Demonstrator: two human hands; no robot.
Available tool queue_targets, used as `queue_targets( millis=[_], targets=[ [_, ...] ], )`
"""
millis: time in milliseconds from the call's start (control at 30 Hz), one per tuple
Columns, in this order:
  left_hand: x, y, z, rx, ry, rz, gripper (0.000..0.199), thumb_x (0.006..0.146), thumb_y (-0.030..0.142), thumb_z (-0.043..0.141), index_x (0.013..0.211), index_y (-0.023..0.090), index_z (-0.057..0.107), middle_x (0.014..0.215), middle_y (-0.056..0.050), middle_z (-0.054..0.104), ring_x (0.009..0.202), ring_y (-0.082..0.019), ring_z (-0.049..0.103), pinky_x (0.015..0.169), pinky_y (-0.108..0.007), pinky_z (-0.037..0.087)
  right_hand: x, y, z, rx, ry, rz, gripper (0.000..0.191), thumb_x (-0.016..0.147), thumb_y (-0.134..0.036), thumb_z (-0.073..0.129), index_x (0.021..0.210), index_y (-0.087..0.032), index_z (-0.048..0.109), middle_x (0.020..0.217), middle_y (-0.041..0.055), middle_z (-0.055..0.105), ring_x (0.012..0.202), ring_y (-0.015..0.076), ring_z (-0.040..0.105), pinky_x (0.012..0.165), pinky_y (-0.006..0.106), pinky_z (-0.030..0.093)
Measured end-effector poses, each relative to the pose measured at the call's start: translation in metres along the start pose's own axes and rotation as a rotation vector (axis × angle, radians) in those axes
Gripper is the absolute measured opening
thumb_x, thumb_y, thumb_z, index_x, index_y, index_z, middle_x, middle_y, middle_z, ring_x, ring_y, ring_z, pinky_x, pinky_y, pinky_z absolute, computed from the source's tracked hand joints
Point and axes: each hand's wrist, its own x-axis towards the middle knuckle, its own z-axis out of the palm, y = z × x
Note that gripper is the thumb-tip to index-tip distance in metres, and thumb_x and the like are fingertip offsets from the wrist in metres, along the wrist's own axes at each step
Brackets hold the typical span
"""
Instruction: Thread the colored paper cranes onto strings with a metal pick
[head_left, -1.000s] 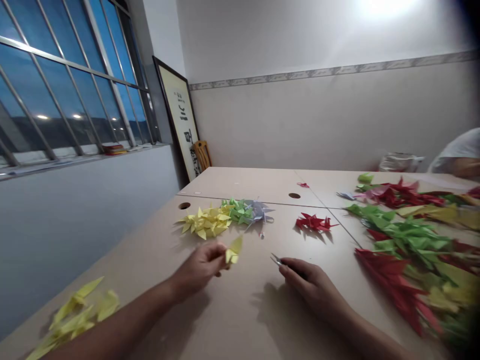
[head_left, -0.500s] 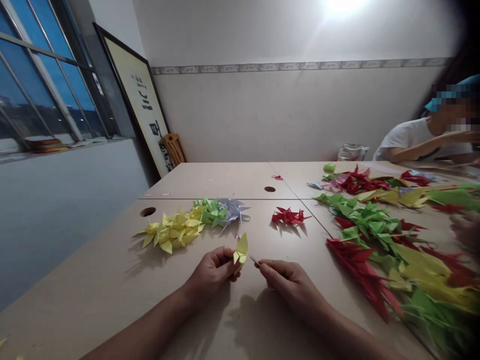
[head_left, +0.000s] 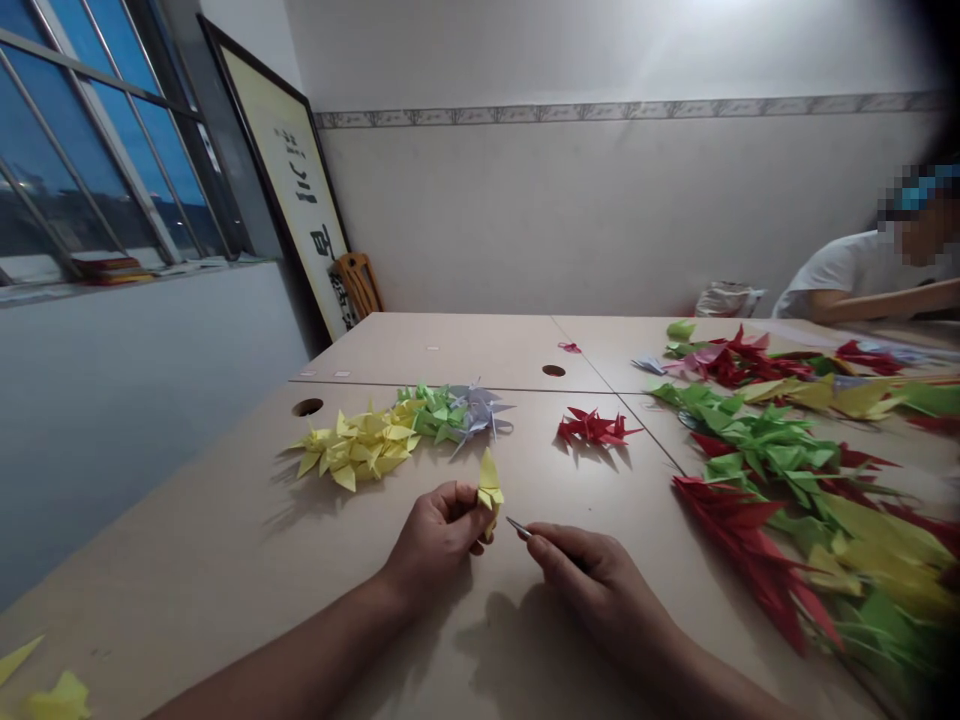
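Note:
My left hand [head_left: 442, 535] pinches a folded yellow paper piece [head_left: 490, 485], its pointed tip standing up. Just right of it, my right hand [head_left: 581, 565] grips a thin metal tool [head_left: 516, 525] whose tip points at the paper without touching it. Beyond my left hand lies a row of folded paper pieces: yellow [head_left: 356, 445], green [head_left: 439, 412] and pale purple [head_left: 480, 410]. A small red cluster [head_left: 596, 428] lies farther up, beyond my right hand.
Heaps of green [head_left: 765, 435], red [head_left: 739, 550] and yellow folded paper cover the table's right side. Yellow pieces [head_left: 64, 695] lie at the near left corner. A person in a white shirt [head_left: 840, 270] sits at the far right. The table has two round holes.
The view has shifted, so most things appear slightly farther right. The yellow piece has turned in my left hand. A person's blurred hand at the right edge has mostly gone from view.

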Motion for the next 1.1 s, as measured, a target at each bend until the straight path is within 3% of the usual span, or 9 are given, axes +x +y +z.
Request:
queue_targets(
  millis=[200,533,733,867,967,1033,1100],
  targets=[
    [-0.002,-0.006,0.003,0.049,-0.052,0.048,0.024,0.068,0.037,0.061,0.065,0.015,0.053,0.056,0.001,0.052,0.051,-0.008,0.044,0.051,-0.021,0.036,-0.001,-0.001,0.002,0.012,0.002,-0.021,0.032,0.082,-0.04,0.043,0.081,-0.017,0.065,0.061,-0.0019,0.053,0.056,0.0114,0.046,0.051,0.018,0.035],
    [-0.005,-0.001,0.007,0.039,-0.103,0.095,0.021,0.067,0.034,0.061,0.061,0.015,0.055,0.059,0.001,0.051,0.057,-0.009,0.045,0.056,-0.022,0.035,-0.002,0.002,0.003,-0.019,-0.025,0.004,0.034,0.083,-0.04,0.042,0.09,-0.018,0.066,0.057,-0.0026,0.052,0.055,0.0117,0.046,0.05,0.019,0.036],
    [-0.005,-0.002,0.005,0.067,0.001,0.048,0.026,0.073,0.041,0.052,0.074,0.015,0.054,0.061,0.001,0.052,0.05,-0.008,0.047,0.047,-0.02,0.035,-0.001,-0.001,0.001,-0.058,-0.07,0.019,0.034,0.082,-0.042,0.042,0.086,-0.018,0.065,0.068,0.0002,0.062,0.064,0.016,0.054,0.057,0.021,0.041],
    [0.005,0.023,-0.028,0.226,0.272,0.285,0.023,0.075,0.04,0.05,0.074,0.017,0.053,0.059,0.003,0.049,0.049,-0.008,0.046,0.048,-0.02,0.037,-0.001,-0.001,0.0,-0.069,-0.068,0.04,0.034,0.081,-0.044,0.042,0.086,-0.018,0.064,0.074,0.0014,0.065,0.07,0.0181,0.057,0.061,0.022,0.043],
    [0.018,0.056,-0.068,0.538,0.548,0.48,0.021,0.074,0.036,0.051,0.082,0.017,0.057,0.075,-0.002,0.057,0.069,-0.012,0.054,0.064,-0.023,0.042,-0.001,-0.002,-0.001,-0.085,-0.075,0.031,0.034,0.081,-0.044,0.042,0.083,-0.018,0.064,0.075,0.0023,0.065,0.072,0.0189,0.058,0.062,0.022,0.043],
    [0.028,0.073,-0.091,0.807,0.671,0.486,0.021,0.074,0.031,0.05,0.084,0.016,0.06,0.087,-0.006,0.059,0.083,-0.016,0.054,0.075,-0.026,0.041,-0.001,-0.003,-0.001,-0.1,-0.085,0.029,0.035,0.081,-0.044,0.041,0.082,-0.017,0.064,0.074,0.0029,0.065,0.07,0.019,0.058,0.061,0.023,0.044],
    [0.038,0.081,-0.107,1.03,0.666,0.391,0.021,0.074,0.027,0.046,0.082,0.015,0.061,0.089,-0.007,0.06,0.087,-0.017,0.054,0.077,-0.027,0.039,-0.001,-0.005,-0.001,-0.11,-0.091,0.028,0.036,0.081,-0.044,0.041,0.084,-0.016,0.064,0.071,0.003,0.064,0.068,0.0187,0.058,0.059,0.023,0.043]
  ],
)
